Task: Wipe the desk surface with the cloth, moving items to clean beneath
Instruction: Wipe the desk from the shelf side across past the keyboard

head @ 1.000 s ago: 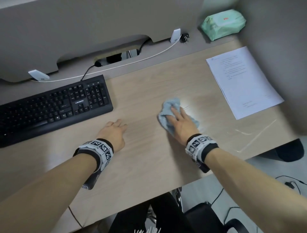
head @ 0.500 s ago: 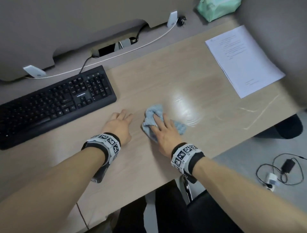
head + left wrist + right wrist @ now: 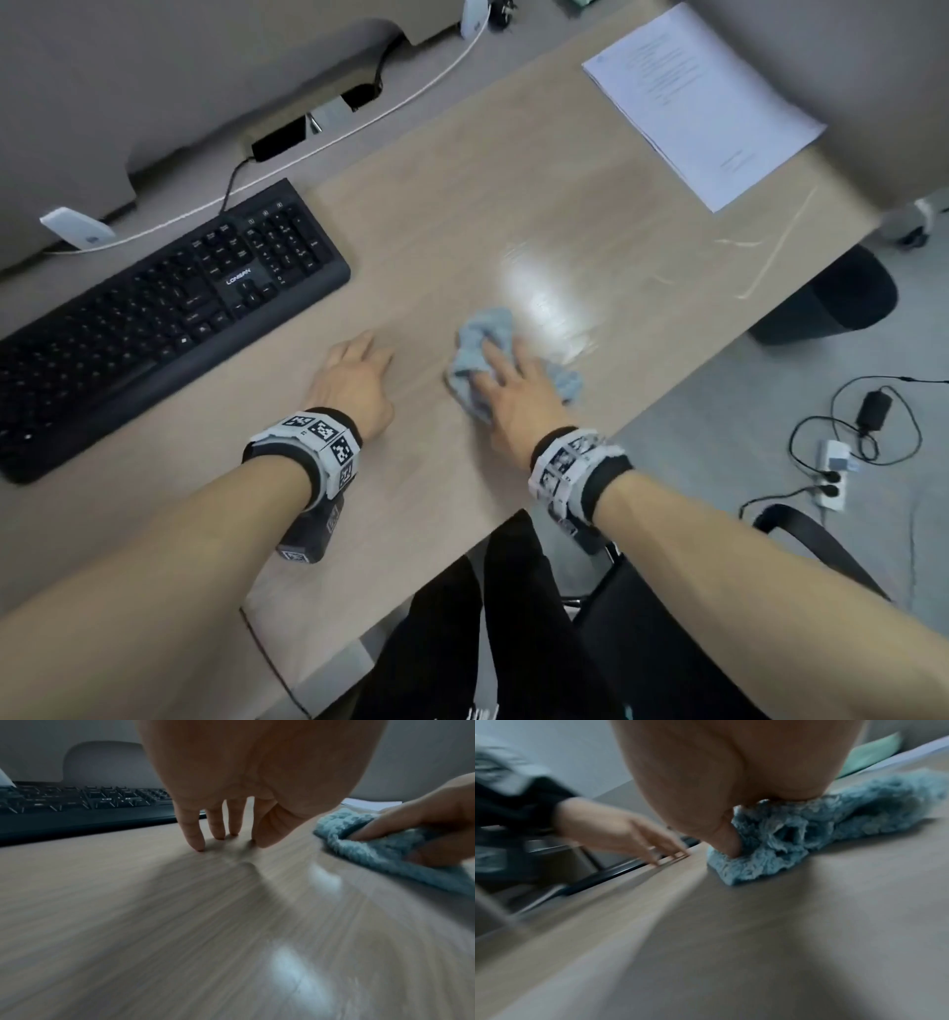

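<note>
Now the right hand (image 3: 513,395) presses the cloth (image 3: 480,349) flat on the desk (image 3: 462,205), fingers spread over it, not clamped round it. A second ago it was wiping farther right; it has since swept left and now sits just beside the left hand (image 3: 354,380), whose straight fingertips rest on the bare wood, holding nothing. A shiny streak lies right of the cloth. The keyboard (image 3: 154,318) at left and the paper (image 3: 703,97) at far right stand unmoved, so beneath them probably remains unwiped.
</note>
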